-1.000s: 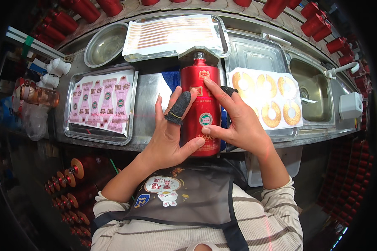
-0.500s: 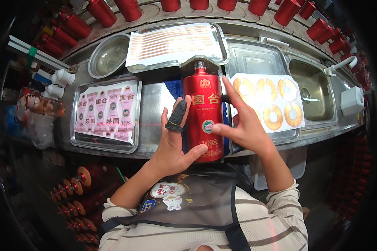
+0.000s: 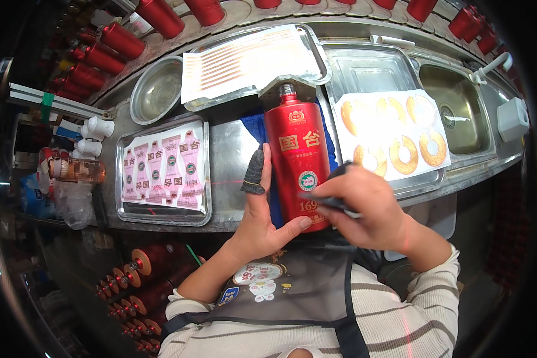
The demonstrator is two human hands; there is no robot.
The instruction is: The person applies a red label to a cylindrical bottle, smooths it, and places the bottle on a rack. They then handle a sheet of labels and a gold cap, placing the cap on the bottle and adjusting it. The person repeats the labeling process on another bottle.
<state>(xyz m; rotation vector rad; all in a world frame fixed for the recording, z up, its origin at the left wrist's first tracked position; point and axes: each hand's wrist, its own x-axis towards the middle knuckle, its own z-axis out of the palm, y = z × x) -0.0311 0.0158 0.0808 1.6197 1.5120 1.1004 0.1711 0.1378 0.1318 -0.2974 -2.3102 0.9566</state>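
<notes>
A red bottle (image 3: 295, 134) with gold lettering and a small round green-and-white emblem lies with its neck away from me, set into a metal rest (image 3: 310, 88). My left hand (image 3: 259, 218) grips its lower left side, thumb across the front near the base. A black finger cot (image 3: 255, 173) covers one finger of that hand. Closed around a small black tool (image 3: 334, 201), apparently a scraper, my right hand (image 3: 370, 203) is over the bottle's lower right side. The tool's tip is by the emblem; whether it touches is unclear. Blue cloth (image 3: 255, 126) shows beneath the bottle.
A tray (image 3: 120, 203) of pink labels stands left, a round metal bowl (image 3: 155, 89) behind it. A striped gold sheet (image 3: 244, 59) lies on a far tray. Gold ring stickers (image 3: 432, 147) lie right, near a sink (image 3: 486, 134). Red bottles (image 3: 160, 18) line the conveyor beyond.
My right hand was open with fingers spread beside the bottle; now it is closed on the black tool over the lower right side. My left hand stays at the bottle. The view has shifted slightly.
</notes>
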